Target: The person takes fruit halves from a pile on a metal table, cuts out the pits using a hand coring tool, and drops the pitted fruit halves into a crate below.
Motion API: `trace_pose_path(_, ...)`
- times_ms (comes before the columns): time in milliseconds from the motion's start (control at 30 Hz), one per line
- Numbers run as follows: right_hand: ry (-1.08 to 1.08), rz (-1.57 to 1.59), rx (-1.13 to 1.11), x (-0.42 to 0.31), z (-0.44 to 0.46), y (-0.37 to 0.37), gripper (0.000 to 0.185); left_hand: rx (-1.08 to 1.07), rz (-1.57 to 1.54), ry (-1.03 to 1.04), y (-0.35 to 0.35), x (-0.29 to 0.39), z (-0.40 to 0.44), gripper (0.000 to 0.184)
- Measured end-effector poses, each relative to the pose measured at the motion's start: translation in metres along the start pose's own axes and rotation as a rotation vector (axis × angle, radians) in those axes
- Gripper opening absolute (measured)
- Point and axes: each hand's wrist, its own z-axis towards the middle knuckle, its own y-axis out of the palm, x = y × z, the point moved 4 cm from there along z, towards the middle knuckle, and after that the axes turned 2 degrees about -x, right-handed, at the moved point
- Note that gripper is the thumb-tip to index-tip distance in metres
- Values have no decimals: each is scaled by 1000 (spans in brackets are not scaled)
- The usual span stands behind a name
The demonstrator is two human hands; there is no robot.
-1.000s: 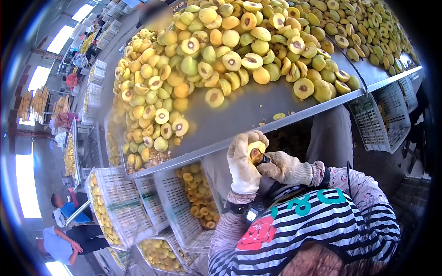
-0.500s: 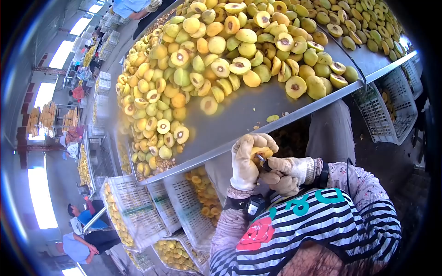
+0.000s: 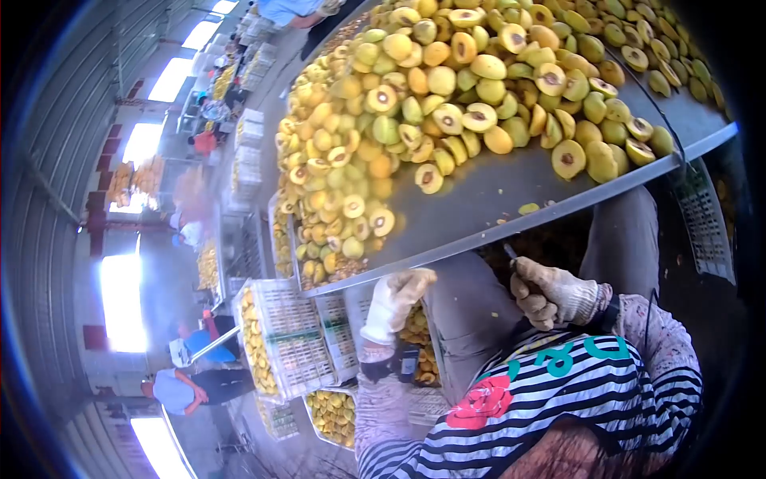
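Observation:
My left hand, in a white work glove, is closed with its fingers bunched. It is beside the table's near edge, above a crate of yellow fruit; anything inside its fingers is hidden. My right hand, in a stained glove, is wrapped round a small knife-like tool whose metal tip points up and away from me. The tool's handle is mostly hidden by the fingers. Beyond both hands, halved yellow-green peaches are heaped on the metal table, some with brown centres showing.
A raised metal rim edges the table. A black cable crosses it on the right. White crates with fruit stand at the left, another crate at the right. Other people are at the far left.
My hands have moved apart. The left has gone down and left, away from the tool, and the peach both were working on is no longer visible. The right still holds the tool. My view has turned.

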Motion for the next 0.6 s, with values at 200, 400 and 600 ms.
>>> trace_pose_path(200, -15, -193, 37, 5, 11, 7, 54, 572, 622, 23, -98, 38, 47, 27)
trace_pose_path(400, -45, -310, 135, 1, 4, 22, 48, 487, 1130, 58, -83, -2, 125, 53)
trace_pose_path(600, -207, -510, 259, -17, 24, 45, 36, 193, 73, 289, -34, 9, 81, 40)
